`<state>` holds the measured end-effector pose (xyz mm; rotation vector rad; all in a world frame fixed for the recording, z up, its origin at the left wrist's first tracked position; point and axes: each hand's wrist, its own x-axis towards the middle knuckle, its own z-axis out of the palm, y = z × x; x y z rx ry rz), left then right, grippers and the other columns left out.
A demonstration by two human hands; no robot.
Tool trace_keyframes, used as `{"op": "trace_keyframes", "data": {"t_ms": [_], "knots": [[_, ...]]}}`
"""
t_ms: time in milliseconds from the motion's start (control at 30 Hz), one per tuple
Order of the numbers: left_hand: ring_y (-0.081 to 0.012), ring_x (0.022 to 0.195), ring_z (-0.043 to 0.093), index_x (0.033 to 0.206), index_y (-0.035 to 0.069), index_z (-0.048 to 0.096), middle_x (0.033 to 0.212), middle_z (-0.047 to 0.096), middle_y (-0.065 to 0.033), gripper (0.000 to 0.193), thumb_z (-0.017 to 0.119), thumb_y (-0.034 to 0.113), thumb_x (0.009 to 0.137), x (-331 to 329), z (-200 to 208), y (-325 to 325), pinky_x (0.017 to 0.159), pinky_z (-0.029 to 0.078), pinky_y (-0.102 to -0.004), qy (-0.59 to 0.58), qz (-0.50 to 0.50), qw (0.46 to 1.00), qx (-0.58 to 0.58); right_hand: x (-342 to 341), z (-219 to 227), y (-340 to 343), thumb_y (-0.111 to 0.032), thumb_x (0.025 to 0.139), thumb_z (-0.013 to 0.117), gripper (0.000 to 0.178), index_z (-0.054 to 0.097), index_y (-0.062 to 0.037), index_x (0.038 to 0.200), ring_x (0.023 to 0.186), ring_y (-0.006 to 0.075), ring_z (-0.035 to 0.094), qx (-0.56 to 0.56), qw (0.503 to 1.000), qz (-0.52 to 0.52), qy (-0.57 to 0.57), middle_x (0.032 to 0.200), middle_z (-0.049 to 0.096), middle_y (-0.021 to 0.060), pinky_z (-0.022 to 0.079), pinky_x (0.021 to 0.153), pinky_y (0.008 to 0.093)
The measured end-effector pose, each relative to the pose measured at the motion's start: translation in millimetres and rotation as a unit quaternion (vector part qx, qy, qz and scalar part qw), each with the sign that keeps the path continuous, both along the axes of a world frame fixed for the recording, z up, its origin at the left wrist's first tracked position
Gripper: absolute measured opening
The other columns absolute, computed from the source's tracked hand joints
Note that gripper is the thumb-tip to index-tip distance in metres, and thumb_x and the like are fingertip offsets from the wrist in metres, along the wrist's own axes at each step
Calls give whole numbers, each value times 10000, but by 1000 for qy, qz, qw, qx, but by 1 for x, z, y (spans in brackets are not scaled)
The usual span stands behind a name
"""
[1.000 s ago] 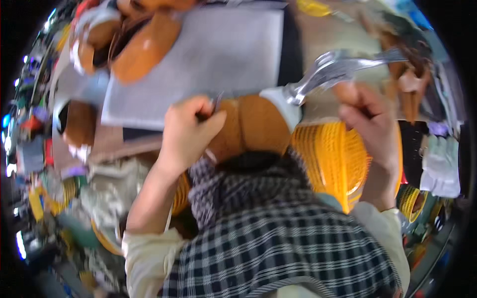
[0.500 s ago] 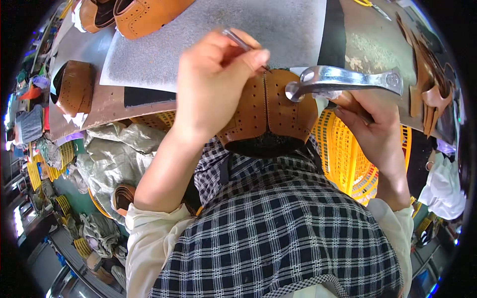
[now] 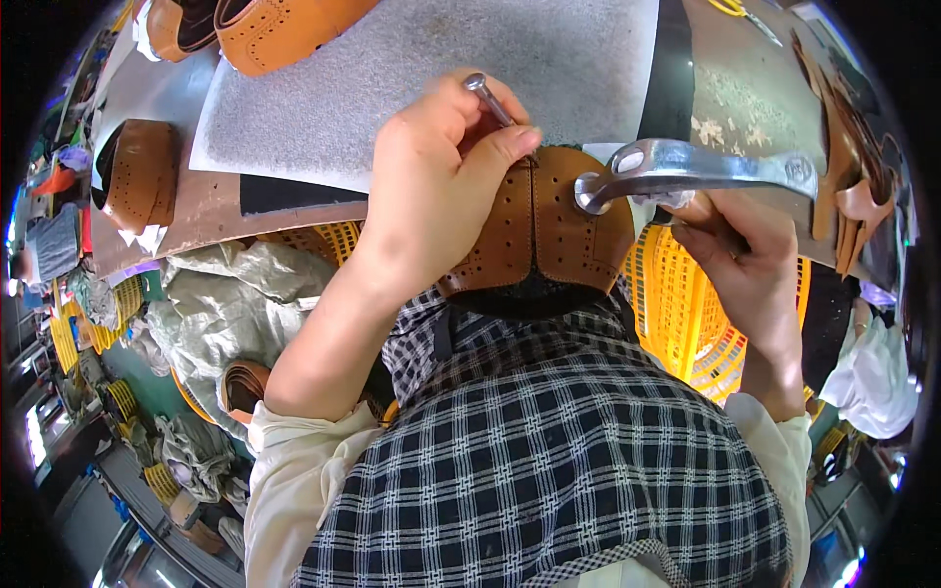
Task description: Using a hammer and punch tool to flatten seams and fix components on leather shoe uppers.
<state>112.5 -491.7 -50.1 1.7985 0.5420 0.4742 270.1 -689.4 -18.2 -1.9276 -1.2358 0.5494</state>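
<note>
A brown leather upper (image 3: 580,235) sits between the hands at the near table edge, its 2 panels dotted with small holes, a dark line running between them and a black opening toward the person. The left hand (image 3: 436,171) pinches a thin metal rod (image 3: 489,98), its lower end hidden by the fingers; the right hand (image 3: 750,255) is closed round the partly hidden handle of a curved silver hammer (image 3: 706,167).

A speckled grey sheet (image 3: 294,118) covers much of the worn brown table (image 3: 221,211), amid a crowded room. More leather uppers (image 3: 294,37) lie at the far left, leather strips (image 3: 851,186) at the right, a yellow basket (image 3: 676,294) below. The left hand hides part of the left panel; the hammer head covers part of the right.
</note>
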Motion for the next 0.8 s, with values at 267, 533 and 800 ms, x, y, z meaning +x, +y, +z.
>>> {"op": "trace_keyframes", "data": {"t_ms": [267,533,800], "knots": [[-110,619,568,873,30,595,682,607,-56,55,617,35,823,5,10,-5,566,445,-252,16,-55,950,306,0,41,25,6,776,638,149,623,38,921,681,98,551,191,976,-6,-103,811,607,53,427,620,209],[-96,724,582,890,-20,552,794,642,-59,70,521,43,897,-3,-2,2,681,480,-241,-36,25,993,-110,-4,12,-2,43,763,685,339,591,48,1088,860,99,581,47,993,-57,95,932,647,65,460,789,235],[-96,747,579,885,5,554,789,618,-40,21,549,23,874,-9,0,3,695,465,-228,0,-18,996,88,-2,19,-2,30,782,663,215,618,36,993,785,90,574,166,979,-101,66,923,646,72,463,722,228]]}}
